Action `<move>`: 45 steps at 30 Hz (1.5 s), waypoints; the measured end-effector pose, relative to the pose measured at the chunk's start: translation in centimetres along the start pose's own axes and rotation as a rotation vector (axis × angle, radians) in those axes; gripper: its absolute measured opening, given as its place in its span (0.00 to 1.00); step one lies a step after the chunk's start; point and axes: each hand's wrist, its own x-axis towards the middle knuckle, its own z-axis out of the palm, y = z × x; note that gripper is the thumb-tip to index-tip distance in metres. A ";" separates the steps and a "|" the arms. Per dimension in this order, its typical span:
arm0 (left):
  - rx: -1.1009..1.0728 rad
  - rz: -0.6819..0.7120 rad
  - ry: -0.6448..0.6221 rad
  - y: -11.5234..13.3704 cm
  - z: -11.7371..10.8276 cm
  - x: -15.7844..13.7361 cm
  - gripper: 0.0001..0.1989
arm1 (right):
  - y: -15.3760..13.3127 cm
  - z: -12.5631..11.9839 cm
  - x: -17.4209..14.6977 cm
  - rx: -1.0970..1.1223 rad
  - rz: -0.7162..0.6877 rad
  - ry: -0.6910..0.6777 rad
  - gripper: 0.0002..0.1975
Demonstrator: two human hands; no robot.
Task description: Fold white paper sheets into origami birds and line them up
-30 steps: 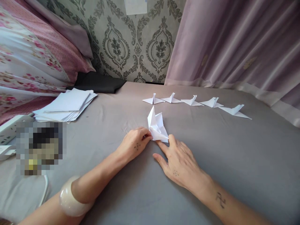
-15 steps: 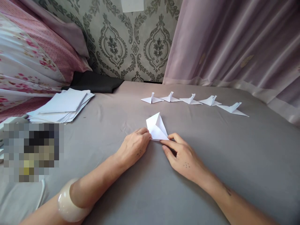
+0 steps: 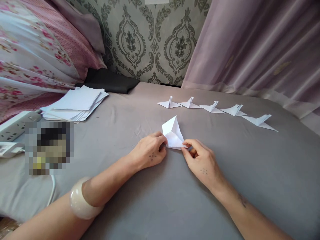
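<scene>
A white sheet of folded paper [image 3: 173, 133] lies on the grey cloth between my two hands, with a raised crease and a pointed top. At its lower left edge, my left hand [image 3: 151, 148] is closed with the fingertips gripping the paper. My right hand [image 3: 200, 158] pinches the lower right corner between thumb and fingers. Beyond the hands stands a row of several folded paper birds [image 3: 213, 107], running from the middle to the right.
To the left lies a stack of white paper sheets [image 3: 75, 103], in front of a folded black cloth [image 3: 110, 80]. A white power strip [image 3: 20, 125] with a plug and cable, and a blurred-out object [image 3: 51, 146], are nearer on the left. Curtains [image 3: 245, 43] hang behind.
My right thumb has come up to the paper's right corner and now pinches it with the fingers. The camera view has shifted, so everything sits slightly further right.
</scene>
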 end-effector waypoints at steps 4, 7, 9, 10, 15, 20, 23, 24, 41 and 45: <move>0.154 -0.018 0.055 0.6 0.8 0.0 0.12 | 0.2 0.3 -0.1 -0.097 -0.180 0.061 0.07; 0.272 -0.002 0.057 0.9 1.2 0.2 0.16 | 0.1 0.3 -0.2 -0.142 -0.228 0.078 0.07; 0.341 0.038 0.053 1.0 1.4 0.2 0.16 | 0.1 0.3 -0.1 -0.213 -0.258 0.098 0.08; 0.371 0.061 0.051 1.0 1.5 0.2 0.16 | 0.0 0.3 -0.1 -0.262 -0.280 0.113 0.08; 0.381 0.030 0.083 1.3 1.6 -0.1 0.13 | -0.4 0.2 -0.1 -0.453 -0.430 0.211 0.10; 0.191 -0.219 0.161 1.9 1.4 0.0 0.08 | -0.8 0.3 -0.3 -0.431 -0.466 0.265 0.07; 0.116 -0.263 0.145 1.9 1.4 0.1 0.10 | -0.9 0.6 -0.3 -0.379 -0.411 0.288 0.06; 0.098 -0.271 0.140 1.9 1.4 0.1 0.11 | -0.9 0.7 -0.3 -0.359 -0.389 0.285 0.06; 0.073 -0.173 0.071 1.6 1.3 -0.4 0.10 | -0.5 -0.3 -0.9 -0.612 -0.397 -0.022 0.11; 0.232 -0.036 -0.051 3.0 1.3 -1.4 0.15 | -0.4 -0.5 -0.8 -0.558 -0.379 -0.087 0.11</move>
